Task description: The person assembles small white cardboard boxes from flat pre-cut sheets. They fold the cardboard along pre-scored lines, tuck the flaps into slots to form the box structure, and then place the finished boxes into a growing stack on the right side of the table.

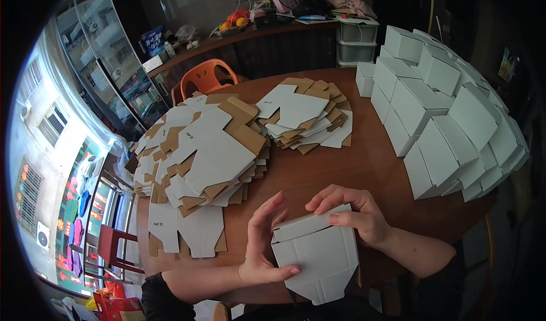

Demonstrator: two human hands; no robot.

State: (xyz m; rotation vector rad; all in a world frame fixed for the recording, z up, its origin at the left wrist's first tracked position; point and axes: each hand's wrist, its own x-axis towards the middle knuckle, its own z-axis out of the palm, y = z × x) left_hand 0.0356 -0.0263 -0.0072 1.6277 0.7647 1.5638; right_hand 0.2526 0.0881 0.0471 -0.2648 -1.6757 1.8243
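Observation:
Between my hands, at the near edge of the table, is a white cardboard box (318,258), partly folded, with a flap hanging toward me. My left hand (264,244) grips its left side, thumb on the front panel and fingers raised behind the edge. My right hand (355,215) pinches the folded top edge, thumb in front and fingers over the back. To the left lies a large heap of flat white-and-brown box blanks (210,150). A smaller pile of flat blanks (298,107) rests farther back, near the table's middle. The box's inside is hidden.
Finished white boxes (418,102) are stacked high along the table's right side. The wooden table (341,173) has a curved edge. An orange chair (207,76) stands behind it, and a sideboard with fruit (242,21) and grey bins (356,42) lines the wall.

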